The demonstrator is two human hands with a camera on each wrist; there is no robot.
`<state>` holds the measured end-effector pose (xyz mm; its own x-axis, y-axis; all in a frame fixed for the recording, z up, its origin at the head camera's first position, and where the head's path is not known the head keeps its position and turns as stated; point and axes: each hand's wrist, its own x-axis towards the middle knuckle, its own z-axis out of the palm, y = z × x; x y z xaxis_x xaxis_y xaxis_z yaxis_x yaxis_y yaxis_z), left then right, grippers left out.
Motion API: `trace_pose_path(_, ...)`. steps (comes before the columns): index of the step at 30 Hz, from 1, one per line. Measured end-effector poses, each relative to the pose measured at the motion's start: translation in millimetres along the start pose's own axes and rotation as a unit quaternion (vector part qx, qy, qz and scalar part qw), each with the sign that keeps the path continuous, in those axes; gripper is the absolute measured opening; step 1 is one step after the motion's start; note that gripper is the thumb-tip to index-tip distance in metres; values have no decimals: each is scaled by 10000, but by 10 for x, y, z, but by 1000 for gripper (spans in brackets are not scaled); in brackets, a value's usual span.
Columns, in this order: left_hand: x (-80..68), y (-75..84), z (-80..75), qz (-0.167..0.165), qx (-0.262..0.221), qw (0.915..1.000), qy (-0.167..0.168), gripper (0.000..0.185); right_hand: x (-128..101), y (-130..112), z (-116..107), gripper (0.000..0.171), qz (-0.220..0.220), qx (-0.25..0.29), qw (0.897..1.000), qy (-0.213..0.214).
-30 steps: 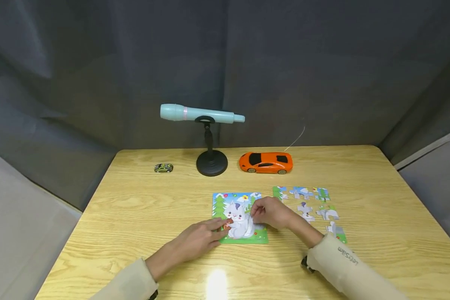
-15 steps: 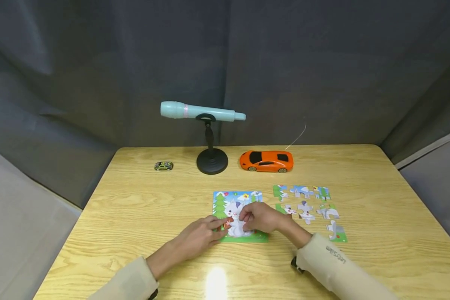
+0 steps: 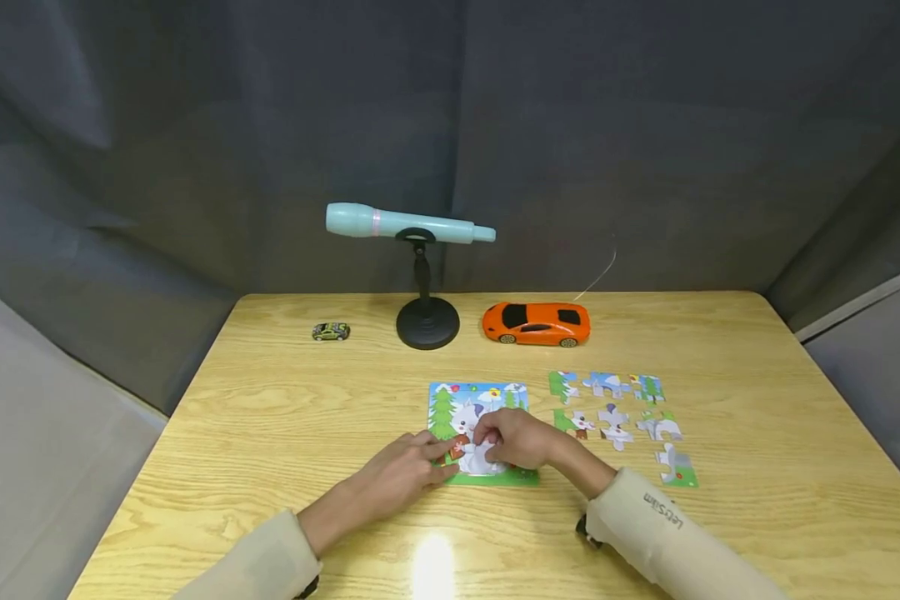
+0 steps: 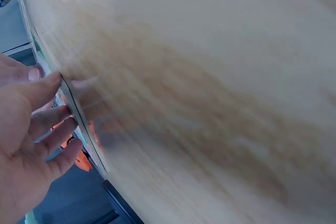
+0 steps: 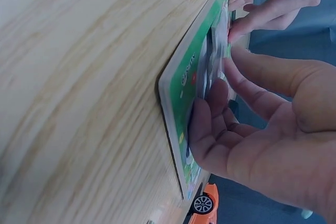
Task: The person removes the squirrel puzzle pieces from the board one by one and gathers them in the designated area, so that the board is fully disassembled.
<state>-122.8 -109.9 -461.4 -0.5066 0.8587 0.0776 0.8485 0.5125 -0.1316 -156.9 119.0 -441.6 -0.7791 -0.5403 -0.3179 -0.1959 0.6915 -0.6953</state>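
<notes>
A square puzzle board (image 3: 442,404) with a white squirrel picture lies flat on the table. My left hand (image 3: 401,471) rests at its left edge, fingers extended onto the picture beside the brown nut. From the right, my right hand (image 3: 521,439) reaches over the board, its thumb and fingers pinching a pale puzzle piece (image 3: 482,460) of the squirrel's body. In the right wrist view, grey piece edges (image 5: 210,51) stand slightly raised near these fingers (image 5: 202,124). The hand covers part of the piece. Several loose puzzle pieces (image 3: 616,427) lie in rows right of the board.
Behind the board stands a light blue microphone (image 3: 412,225) on a black stand (image 3: 428,323). An orange toy car (image 3: 536,324) is to its right, a small green toy car (image 3: 331,332) to its left. A dark curtain (image 3: 645,150) hangs behind the table (image 3: 285,392).
My right hand has moved left from the board's right side to the squirrel's middle, uncovering a loose piece on the right. My left hand has stayed at the board's left edge.
</notes>
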Motion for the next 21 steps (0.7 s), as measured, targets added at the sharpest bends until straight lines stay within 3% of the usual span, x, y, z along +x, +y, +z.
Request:
trace_pose_path(6, 6, 12, -8, -46, 68, 9999, -100, 30, 5, 36, 3, 12, -264, 56, 9996, 31)
trace_pose_path(15, 16, 14, -3, -69, 8, 9999, -103, 30, -36, 145, -71, 11, -524, 877, 9947, -125)
trace_pose_path(21, 13, 16, -6, -129, -132, 9998, -91, 30, -154, 240, -208, 11, -640, 1037, 9921, -283)
